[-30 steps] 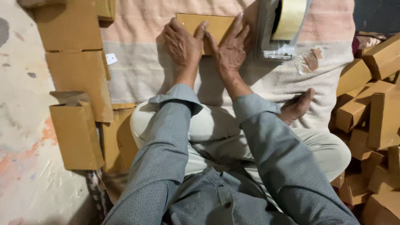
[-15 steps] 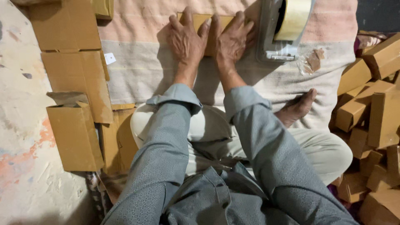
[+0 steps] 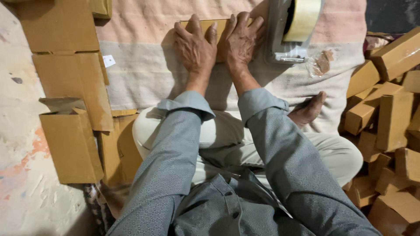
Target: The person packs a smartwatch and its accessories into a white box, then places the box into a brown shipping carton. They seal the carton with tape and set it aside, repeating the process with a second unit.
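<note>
Two palms flat on cardboard box (image 3: 218,27), left hand (image 3: 194,48), right hand (image 3: 240,43)

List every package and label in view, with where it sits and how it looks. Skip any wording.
Flat cardboard box: on the cloth, under left hand and right hand; tan, rectangular.
Flattened cartons: left of the cloth; tan, large.
Open carton: lower left; upright, tan.
Small boxes: piled at right; tan, oblong.
Small label: cloth's left edge; white, squarish.
Tape dispenser: top right; pale roll.
</note>
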